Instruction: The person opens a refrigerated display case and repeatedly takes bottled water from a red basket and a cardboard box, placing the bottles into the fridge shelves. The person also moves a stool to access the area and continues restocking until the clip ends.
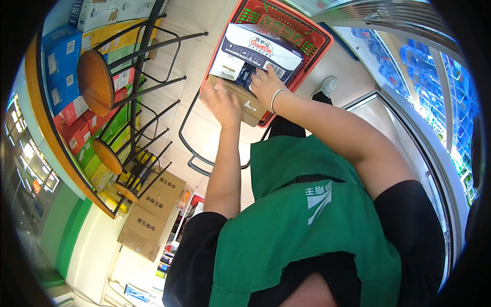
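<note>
A white and navy Ganten water carton (256, 48) sits in a red plastic shopping basket (322, 34). Its near side is open, and a brown cardboard flap (251, 109) hangs outwards over the basket's rim. Dark wrapped contents (245, 73) show through the gap, too shaded to make out. My left hand (221, 103) is at the left end of the flap, blurred, so its grip is unclear. At the right side of the opening, my right hand (265, 86) rests on the carton with its fingers apart. A bracelet circles that wrist.
The basket's black handle (183, 132) lies folded down towards me. Wooden-topped stools (96, 82) hang from a counter on the left, beside stacked colourful boxes (63, 73). Brown cartons (151, 211) stand lower left. An open glass-doored cooler (412, 126) with bottled water is on the right.
</note>
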Available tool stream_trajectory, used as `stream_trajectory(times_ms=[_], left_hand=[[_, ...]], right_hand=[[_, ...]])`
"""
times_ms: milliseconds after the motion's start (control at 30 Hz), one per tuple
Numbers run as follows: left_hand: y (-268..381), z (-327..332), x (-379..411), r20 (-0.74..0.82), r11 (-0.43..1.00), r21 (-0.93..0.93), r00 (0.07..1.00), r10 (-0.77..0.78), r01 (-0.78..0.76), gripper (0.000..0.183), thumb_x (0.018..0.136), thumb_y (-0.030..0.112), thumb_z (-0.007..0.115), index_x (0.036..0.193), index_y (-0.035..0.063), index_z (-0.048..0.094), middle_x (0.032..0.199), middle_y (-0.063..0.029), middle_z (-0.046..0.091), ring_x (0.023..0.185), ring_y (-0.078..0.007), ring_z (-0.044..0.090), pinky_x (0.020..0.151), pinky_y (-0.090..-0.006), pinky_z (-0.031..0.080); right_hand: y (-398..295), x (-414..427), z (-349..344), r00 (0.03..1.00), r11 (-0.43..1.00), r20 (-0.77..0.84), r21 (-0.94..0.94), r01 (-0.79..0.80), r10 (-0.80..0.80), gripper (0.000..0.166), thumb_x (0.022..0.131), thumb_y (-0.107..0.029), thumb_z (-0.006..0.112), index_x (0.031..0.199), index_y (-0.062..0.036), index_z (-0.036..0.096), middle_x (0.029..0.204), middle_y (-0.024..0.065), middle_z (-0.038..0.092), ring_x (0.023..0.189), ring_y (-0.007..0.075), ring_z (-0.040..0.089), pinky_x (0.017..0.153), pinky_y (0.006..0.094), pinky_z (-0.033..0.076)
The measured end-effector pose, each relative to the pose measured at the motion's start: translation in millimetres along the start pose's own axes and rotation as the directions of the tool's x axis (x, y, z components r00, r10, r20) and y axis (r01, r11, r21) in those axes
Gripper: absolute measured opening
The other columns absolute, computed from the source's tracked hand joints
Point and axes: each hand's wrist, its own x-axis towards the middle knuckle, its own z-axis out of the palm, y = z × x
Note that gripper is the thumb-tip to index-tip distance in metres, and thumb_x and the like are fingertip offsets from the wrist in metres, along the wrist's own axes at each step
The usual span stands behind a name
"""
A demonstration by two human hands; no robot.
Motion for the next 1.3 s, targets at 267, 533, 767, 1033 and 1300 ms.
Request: stream_trajectory(times_ms=[267, 533, 767, 1033, 1300], left_hand=[[33, 20, 60, 0.586, 0.986, -0.105, 0.809, -0.044, 0.129, 0.019, 0.089, 0.016, 0.055, 0.103, 0.0039, 0.061, 0.095, -0.0213, 0.068, 0.09, -0.0398, 0.064, 0.079, -0.0453, 0.05], [33, 25, 56, 0.685, 0.859, -0.315, 0.723, -0.088, 0.404, 0.039, 0.089, 0.026, 0.054, 0.121, 0.0026, 0.05, 0.104, -0.0237, 0.067, 0.098, -0.0403, 0.064, 0.086, -0.0452, 0.048], [50, 24, 53, 0.573, 0.994, -0.089, 0.819, -0.002, 0.065, 0.042, 0.088, 0.021, 0.057, 0.122, 0.0021, 0.041, 0.101, -0.024, 0.065, 0.085, -0.0425, 0.065, 0.075, -0.0507, 0.051], [73, 40, 98, 0.368, 0.778, -0.626, 0.898, 0.24, 0.049, 0.042, 0.086, 0.012, 0.058, 0.125, 0.0033, 0.046, 0.084, -0.017, 0.067, 0.078, -0.0402, 0.065, 0.07, -0.0468, 0.051], [73, 32, 172, 0.511, 0.669, -0.102, 0.539, 0.67, -0.736, 0.012, 0.081, 0.013, 0.06, 0.091, 0.0095, 0.066, 0.096, -0.0051, 0.065, 0.091, -0.0267, 0.065, 0.077, -0.0423, 0.05]], right_hand=[[-12, 9, 1, 0.971, 0.95, 0.211, -0.309, -0.044, 0.114, 0.054, 0.087, -0.034, 0.055, 0.134, -0.009, 0.054, 0.145, 0.0111, 0.042, 0.139, 0.0307, 0.032, 0.112, 0.058, 0.019], [-45, 38, -68, 0.712, 0.926, 0.657, -0.378, 0.027, 0.247, 0.029, 0.085, -0.03, 0.061, 0.103, -0.0112, 0.072, 0.102, 0.0099, 0.07, 0.091, 0.031, 0.066, 0.083, 0.0511, 0.042], [36, -5, -34, 0.808, 0.7, 0.404, 0.418, -0.579, 0.428, 0.034, 0.086, -0.015, 0.055, 0.116, 0.001, 0.062, 0.111, 0.0226, 0.066, 0.102, 0.0364, 0.066, 0.087, 0.0439, 0.053], [41, -27, -24, 0.89, 0.582, 0.248, 0.683, -0.441, 0.383, 0.033, 0.083, -0.023, 0.057, 0.109, -0.0034, 0.062, 0.104, 0.0214, 0.067, 0.099, 0.0353, 0.064, 0.087, 0.0437, 0.05], [75, -22, -10, 0.555, 0.137, 0.017, 0.962, -0.235, 0.832, 0.081, 0.081, -0.021, 0.062, 0.15, -0.0116, 0.022, 0.118, 0.0236, 0.06, 0.106, 0.0392, 0.06, 0.093, 0.0417, 0.048]])
